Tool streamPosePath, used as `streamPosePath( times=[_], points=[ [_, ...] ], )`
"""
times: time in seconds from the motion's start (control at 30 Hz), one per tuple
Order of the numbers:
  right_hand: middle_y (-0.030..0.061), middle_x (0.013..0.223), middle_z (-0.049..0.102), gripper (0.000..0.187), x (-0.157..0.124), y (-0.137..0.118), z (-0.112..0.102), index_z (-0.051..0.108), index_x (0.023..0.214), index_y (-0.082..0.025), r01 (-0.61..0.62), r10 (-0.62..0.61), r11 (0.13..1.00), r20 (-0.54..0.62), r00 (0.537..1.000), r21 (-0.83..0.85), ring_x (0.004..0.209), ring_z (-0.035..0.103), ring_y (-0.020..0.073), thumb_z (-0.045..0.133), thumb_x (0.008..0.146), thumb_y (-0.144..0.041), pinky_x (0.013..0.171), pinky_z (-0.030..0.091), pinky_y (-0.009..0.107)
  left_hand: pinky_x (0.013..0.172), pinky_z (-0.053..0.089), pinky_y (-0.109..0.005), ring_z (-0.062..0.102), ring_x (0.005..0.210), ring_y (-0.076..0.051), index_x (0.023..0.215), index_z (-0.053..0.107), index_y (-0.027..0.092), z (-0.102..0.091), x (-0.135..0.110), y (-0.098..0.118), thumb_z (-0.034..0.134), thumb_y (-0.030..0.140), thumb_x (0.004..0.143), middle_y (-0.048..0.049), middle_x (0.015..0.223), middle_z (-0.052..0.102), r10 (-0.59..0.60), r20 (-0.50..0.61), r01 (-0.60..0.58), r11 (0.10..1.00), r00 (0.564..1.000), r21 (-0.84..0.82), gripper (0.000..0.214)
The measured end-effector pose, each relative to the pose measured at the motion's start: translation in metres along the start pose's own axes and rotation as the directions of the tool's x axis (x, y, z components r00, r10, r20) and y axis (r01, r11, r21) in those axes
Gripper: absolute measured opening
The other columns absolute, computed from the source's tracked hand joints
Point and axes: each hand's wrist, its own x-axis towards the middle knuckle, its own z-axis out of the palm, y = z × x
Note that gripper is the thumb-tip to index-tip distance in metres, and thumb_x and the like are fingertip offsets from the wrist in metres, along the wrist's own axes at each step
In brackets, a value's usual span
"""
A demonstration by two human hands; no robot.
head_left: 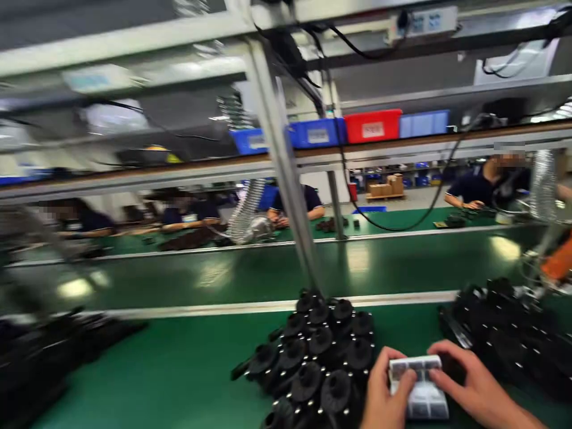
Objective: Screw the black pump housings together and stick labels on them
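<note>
At the lower right, a small whitish, shiny block (pixel 426 398) marked off into several squares is held between both hands; motion blur hides what exactly it is. My left hand (pixel 385 390) grips its left side, thumb on the top face. From the right, my right hand (pixel 476 384) closes on the other edge, its thumb also pressing on the face. Just left of my left hand stands a cluster of black plastic parts (pixel 308 381) with round, cone-like tops. Beyond my right hand is another pile of black parts (pixel 504 339).
Dark parts (pixel 40 357) lie at the far left of the green bench (pixel 179 363). A metal post (pixel 286 161) rises behind the cluster. Blue bins (pixel 318 132) and a red bin (pixel 373 126) sit on a shelf. Several people work across the line. An orange object (pixel 557 259) is at right.
</note>
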Motion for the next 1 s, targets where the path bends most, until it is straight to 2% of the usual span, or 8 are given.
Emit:
streamPosePath(
  times=[0.03, 0.1, 0.2, 0.33, 0.53, 0.83, 0.9, 1.0],
  points=[
    [0.0048, 0.100, 0.078, 0.020, -0.002, -0.001, -0.004, 0.075, 0.109, -0.030, -0.040, 0.041, 0.999, 0.067, 0.997, -0.019, 0.092, 0.074, 0.0278, 0.070, 0.097, -0.045, 0.083, 0.062, 0.040, 0.070, 0.049, -0.028, 0.059, 0.075, -0.018, 0.095, 0.067, 0.019, 0.007, 0.002, -0.005, 0.083, 0.058, 0.086, 0.0012, 0.081, 0.062, 0.000, 0.024, 0.000, 1.000, 1.000, -0.013, 0.044],
    [0.0039, 0.095, 0.076, 0.016, 0.001, -0.006, -0.006, 0.073, 0.103, -0.024, -0.086, 0.089, 0.996, 0.122, 0.988, -0.035, 0.088, 0.070, 0.0242, 0.067, 0.097, -0.037, 0.080, 0.057, 0.035, 0.067, 0.046, -0.027, 0.056, 0.071, -0.018, 0.093, 0.066, 0.020, 0.014, 0.005, -0.007, 0.083, 0.066, 0.081, 0.0014, 0.077, 0.061, 0.011, 0.024, -0.010, 1.000, 1.000, -0.026, 0.050],
    [0.0021, 0.089, 0.073, 0.010, 0.009, -0.013, -0.006, 0.072, 0.100, -0.022, -0.091, 0.090, 0.996, 0.133, 0.987, 0.001, 0.082, 0.066, 0.0205, 0.068, 0.094, -0.029, 0.076, 0.052, 0.032, 0.066, 0.047, -0.026, 0.057, 0.072, -0.019, 0.095, 0.067, 0.020, 0.013, 0.009, 0.001, 0.084, 0.067, 0.079, -0.0010, 0.082, 0.065, -0.020, 0.037, 0.021, 0.999, 0.999, -0.027, 0.053],
    [0.0043, 0.095, 0.072, 0.009, 0.011, -0.017, -0.008, 0.071, 0.097, -0.021, -0.010, 0.003, 0.998, 0.099, 0.995, 0.065, 0.088, 0.066, 0.0211, 0.067, 0.095, -0.029, 0.080, 0.052, 0.032, 0.067, 0.049, -0.025, 0.058, 0.072, -0.018, 0.095, 0.067, 0.019, 0.011, 0.009, 0.012, 0.084, 0.063, 0.082, -0.0014, 0.082, 0.065, -0.063, 0.112, 0.068, 0.997, 0.992, -0.042, 0.049],
    [0.0041, 0.085, 0.069, 0.025, 0.008, -0.017, -0.007, 0.067, 0.084, -0.021, 0.024, -0.025, 0.999, 0.035, 0.999, 0.033, 0.081, 0.064, 0.0197, 0.061, 0.103, -0.035, 0.077, 0.050, 0.032, 0.056, 0.040, -0.021, 0.045, 0.061, -0.014, 0.073, 0.062, 0.018, 0.016, 0.013, 0.012, 0.088, 0.070, 0.073, 0.0038, 0.064, 0.053, -0.058, 0.041, 0.060, 0.997, 0.997, -0.046, 0.057],
    [0.0025, 0.078, 0.064, 0.039, 0.004, -0.009, -0.004, 0.060, 0.075, -0.021, 0.064, -0.064, 0.997, 0.016, 0.998, -0.036, 0.074, 0.059, 0.0181, 0.054, 0.109, -0.040, 0.070, 0.045, 0.031, 0.053, 0.032, -0.021, 0.036, 0.059, -0.012, 0.070, 0.049, 0.021, 0.014, 0.016, 0.002, 0.081, 0.076, 0.076, 0.0063, 0.062, 0.044, -0.055, 0.046, 0.056, 0.998, 0.997, -0.009, 0.064],
    [0.0028, 0.079, 0.065, 0.036, 0.006, -0.009, -0.005, 0.064, 0.079, -0.021, 0.079, -0.078, 0.996, 0.010, 0.997, -0.037, 0.075, 0.060, 0.0185, 0.056, 0.108, -0.040, 0.070, 0.046, 0.031, 0.053, 0.032, -0.021, 0.036, 0.060, -0.012, 0.069, 0.048, 0.021, 0.014, 0.017, 0.000, 0.081, 0.076, 0.077, 0.0062, 0.062, 0.043, -0.055, 0.035, 0.055, 0.998, 0.998, -0.002, 0.064],
    [0.0042, 0.087, 0.069, 0.018, 0.009, -0.011, -0.008, 0.071, 0.093, -0.022, 0.117, -0.116, 0.993, -0.061, 0.991, -0.001, 0.080, 0.065, 0.0200, 0.067, 0.103, -0.036, 0.074, 0.052, 0.031, 0.054, 0.033, -0.021, 0.036, 0.060, -0.012, 0.069, 0.049, 0.021, 0.014, 0.018, -0.002, 0.081, 0.077, 0.076, 0.0061, 0.061, 0.044, -0.051, 0.030, 0.052, 0.999, 0.998, -0.015, 0.065]
  ],
)
